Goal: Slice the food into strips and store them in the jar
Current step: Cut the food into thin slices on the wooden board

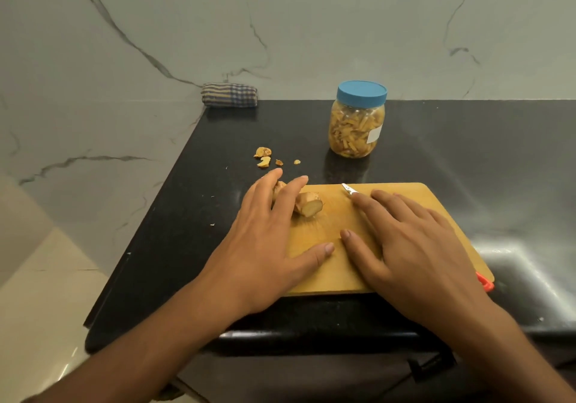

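The ginger piece point(307, 204) lies on the wooden cutting board point(405, 197), under the flat, spread fingers of the left hand point(265, 240). The right hand point(414, 246) lies flat over the knife point(349, 189), gripping nothing. The lidded jar point(357, 120) stands behind. Risk: an ungripped blade could slide toward fingers; the rounded ginger could roll.
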